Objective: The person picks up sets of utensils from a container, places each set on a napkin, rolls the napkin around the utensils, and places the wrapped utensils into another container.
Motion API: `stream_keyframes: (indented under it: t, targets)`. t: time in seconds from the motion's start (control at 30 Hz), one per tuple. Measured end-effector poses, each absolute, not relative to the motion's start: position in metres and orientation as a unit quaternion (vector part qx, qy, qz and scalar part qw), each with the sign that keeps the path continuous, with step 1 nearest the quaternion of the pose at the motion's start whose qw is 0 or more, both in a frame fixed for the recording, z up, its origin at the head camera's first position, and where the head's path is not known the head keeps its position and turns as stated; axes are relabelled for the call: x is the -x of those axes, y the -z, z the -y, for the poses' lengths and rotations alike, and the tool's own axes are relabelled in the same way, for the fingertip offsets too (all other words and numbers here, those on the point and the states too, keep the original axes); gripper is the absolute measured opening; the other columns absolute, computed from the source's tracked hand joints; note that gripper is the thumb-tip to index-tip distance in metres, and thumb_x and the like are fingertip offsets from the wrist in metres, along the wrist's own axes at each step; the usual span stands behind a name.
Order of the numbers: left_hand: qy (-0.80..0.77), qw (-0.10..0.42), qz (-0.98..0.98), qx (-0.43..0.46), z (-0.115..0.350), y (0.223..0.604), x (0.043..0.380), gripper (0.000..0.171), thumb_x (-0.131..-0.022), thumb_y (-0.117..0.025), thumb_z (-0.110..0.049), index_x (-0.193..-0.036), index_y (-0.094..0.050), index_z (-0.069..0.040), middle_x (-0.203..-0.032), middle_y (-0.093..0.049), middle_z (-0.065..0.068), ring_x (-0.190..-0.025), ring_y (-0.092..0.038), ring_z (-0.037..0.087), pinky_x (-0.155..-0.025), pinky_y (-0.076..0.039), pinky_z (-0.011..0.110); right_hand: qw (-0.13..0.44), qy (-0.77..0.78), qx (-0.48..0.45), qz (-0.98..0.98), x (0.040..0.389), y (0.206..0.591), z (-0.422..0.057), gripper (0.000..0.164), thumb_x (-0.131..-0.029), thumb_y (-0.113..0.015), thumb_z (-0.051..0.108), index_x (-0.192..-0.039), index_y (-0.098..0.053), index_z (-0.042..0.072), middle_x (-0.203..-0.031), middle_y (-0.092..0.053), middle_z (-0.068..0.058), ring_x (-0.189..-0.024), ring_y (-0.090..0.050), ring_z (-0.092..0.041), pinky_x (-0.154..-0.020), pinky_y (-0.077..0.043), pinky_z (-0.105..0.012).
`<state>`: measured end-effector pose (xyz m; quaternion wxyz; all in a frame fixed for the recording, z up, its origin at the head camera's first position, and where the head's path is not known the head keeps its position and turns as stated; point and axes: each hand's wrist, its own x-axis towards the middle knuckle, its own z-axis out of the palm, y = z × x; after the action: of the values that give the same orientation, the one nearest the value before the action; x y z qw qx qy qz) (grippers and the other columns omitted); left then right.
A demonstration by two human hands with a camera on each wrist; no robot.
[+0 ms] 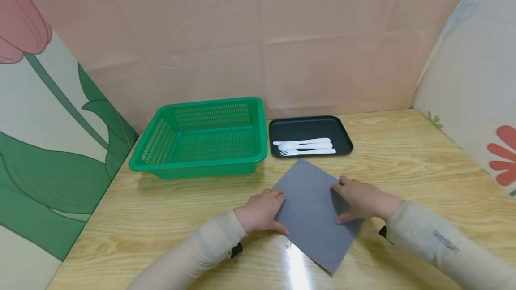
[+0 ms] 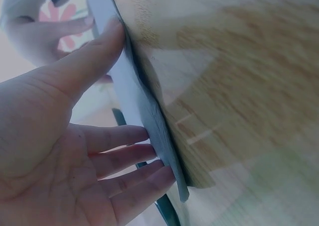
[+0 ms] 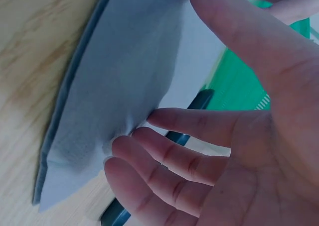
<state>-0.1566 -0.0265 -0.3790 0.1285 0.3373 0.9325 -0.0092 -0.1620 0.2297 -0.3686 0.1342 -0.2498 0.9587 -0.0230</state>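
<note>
With fingers loosely spread and pinching nothing, the left hand (image 1: pixel 263 211) and right hand (image 1: pixel 360 198) touched opposite sides of the gray cloth (image 1: pixel 308 211). Placed so, they seemingly steadied it.

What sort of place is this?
Possibly a makeshift tabletop booth: creased pink sheeting rises behind the wood-grain table, flower-printed panels flank it, and a black tray holds white cutlery.

No text, label, brand or number can be read in any of the three views. One small dark mark (image 1: pixel 445 240) stands on the right sleeve (image 1: pixel 447 258), toward four o'clock in the head view; it is too small and blurred to tell whether it holds letters.
</note>
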Motion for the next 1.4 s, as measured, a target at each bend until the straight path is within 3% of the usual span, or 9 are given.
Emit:
stream_keyframes:
  t: [0.5,0.83,1.07,1.4]
  targets:
    - [0.014,0.125,-0.931,-0.342,0.027,0.379,0.157,0.083,-0.072,-0.070,-0.060,-0.131,-0.049,-0.006,-0.130,-0.052,0.005,-0.112,-0.053,0.018,-0.091,-0.049,0.028,0.118,0.039,0.275,-0.953,0.171,0.359,-0.233,0.071,-0.065,-0.079,0.048,-0.113,-0.060,0.000,-0.091,-0.055,-0.008,-0.078,-0.057,-0.018,-0.066,-0.050,-0.036]
    - [0.013,0.125,-0.931,-0.342,0.027,0.379,0.157,0.081,-0.072,-0.069,-0.059,-0.130,-0.050,-0.006,-0.129,-0.053,0.005,-0.112,-0.053,0.018,-0.091,-0.048,0.027,0.072,0.047,0.282,-0.956,0.178,0.356,-0.233,0.059,-0.070,-0.078,0.039,-0.110,-0.061,-0.002,-0.094,-0.061,-0.012,-0.077,-0.060,-0.018,-0.066,-0.052,-0.036]
    - [0.010,0.129,-0.931,-0.342,0.027,0.379,0.158,0.081,-0.073,-0.069,-0.058,-0.131,-0.049,-0.006,-0.130,-0.052,0.005,-0.113,-0.052,0.018,-0.093,-0.048,0.029,0.076,0.054,0.267,-0.959,0.184,0.351,-0.233,0.053,-0.075,-0.076,0.034,-0.112,-0.060,-0.001,-0.093,-0.061,-0.010,-0.078,-0.060,-0.019,-0.063,-0.051,-0.034]
    - [0.012,0.124,-0.930,-0.344,0.027,0.380,0.157,0.083,-0.072,-0.070,-0.059,-0.131,-0.049,-0.006,-0.130,-0.052,0.003,-0.113,-0.052,0.017,-0.091,-0.048,0.026,0.035,0.068,0.276,-0.958,0.199,0.351,-0.238,0.033,-0.079,-0.071,0.018,-0.104,-0.062,-0.002,-0.090,-0.066,-0.012,-0.079,-0.063,-0.024,-0.065,-0.051,-0.037]
